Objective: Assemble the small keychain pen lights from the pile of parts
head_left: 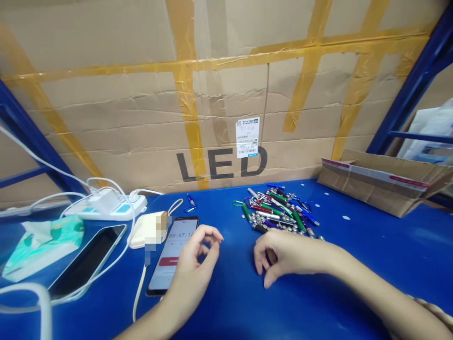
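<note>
My left hand (pixel 200 257) is raised over the right edge of a phone (pixel 173 255) showing a running timer. Its fingers are curled and the thumb tip comes close to the index fingertip, with no object showing between them. Just in front of the pile, my right hand (pixel 279 255) hangs palm down, fingers bent and thumb a little apart, nothing visible in its grasp. The pile (pixel 279 210) holds many small metal tubes like keychain flashlights in green, blue, red, black and silver, some with carabiner clips. A single blue tube with a clip (pixel 191 202) lies apart, behind the phone.
On the left are a white power strip (pixel 132 208) with cables, a cream-coloured block (pixel 146 229) with a cord, a second phone (pixel 90 259) and a tissue pack (pixel 46 243). An open cardboard tray (pixel 375 189) stands back right. A big taped carton (pixel 141 108) walls off the back.
</note>
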A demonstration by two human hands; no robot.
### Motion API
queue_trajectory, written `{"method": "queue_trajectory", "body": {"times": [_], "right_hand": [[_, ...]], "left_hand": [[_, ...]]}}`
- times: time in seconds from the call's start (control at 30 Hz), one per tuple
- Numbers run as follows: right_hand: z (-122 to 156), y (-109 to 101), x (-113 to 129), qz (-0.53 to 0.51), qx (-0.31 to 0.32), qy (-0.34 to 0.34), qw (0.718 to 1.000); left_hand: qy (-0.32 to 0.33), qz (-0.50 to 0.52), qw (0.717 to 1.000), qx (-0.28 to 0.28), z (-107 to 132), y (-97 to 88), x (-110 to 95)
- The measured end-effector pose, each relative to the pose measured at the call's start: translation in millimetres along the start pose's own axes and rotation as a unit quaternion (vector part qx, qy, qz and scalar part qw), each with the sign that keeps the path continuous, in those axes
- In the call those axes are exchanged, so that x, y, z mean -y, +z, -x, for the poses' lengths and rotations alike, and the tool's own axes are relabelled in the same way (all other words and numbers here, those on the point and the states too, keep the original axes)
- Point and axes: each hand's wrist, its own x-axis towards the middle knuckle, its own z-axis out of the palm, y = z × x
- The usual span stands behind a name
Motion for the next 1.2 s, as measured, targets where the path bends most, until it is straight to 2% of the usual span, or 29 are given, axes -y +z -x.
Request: {"method": "queue_trajectory", "body": {"times": [0.1,0.2,0.3,0.37,0.4,0.57,0.73,0.93,1.1,1.2], "right_hand": [[-2.7,-5.7,-10.6,0.102,-0.106,0.037,0.988],[-5.6,-9.9,-18.6,0.216,-0.218,0.055,0.95],[-7.5,-7.8,-18.4,0.252,-0.259,0.042,0.931],[-8.7,-2.9,-13.2,0.251,-0.273,0.023,0.928],[-9.3,0.2,-9.6,0.249,-0.278,0.011,0.928],[-11.4,13.0,8.0,0.238,-0.294,-0.041,0.925],[-10.3,14.6,14.2,0.232,-0.287,-0.048,0.928],[-9.8,11.4,11.4,0.227,-0.279,-0.055,0.932],[-8.8,6.8,8.0,0.224,-0.281,-0.079,0.93],[-7.2,4.7,7.5,0.231,-0.279,-0.076,0.929]], "left_hand": [[0.005,-0.003,1.0,-0.002,1.9,0.3,-0.8],[0.016,-0.022,0.999,-0.019,-1.1,-3.0,-2.0],[0.065,-0.083,0.991,-0.076,-15.0,-15.7,-1.1],[0.121,-0.179,0.971,-0.105,-29.2,-30.1,3.2],[0.132,-0.254,0.951,-0.113,-36.7,-38.5,6.7],[0.108,-0.367,0.915,-0.126,-62.6,-78.7,33.3],[0.081,-0.433,0.887,-0.138,-71.6,-98.6,53.6],[0.09,-0.466,0.872,-0.121,-76.1,-99.3,50.9],[0.09,-0.497,0.86,-0.078,-78.8,-83.9,41.7],[0.079,-0.517,0.851,-0.051,-88.5,-73.8,33.7]]}}
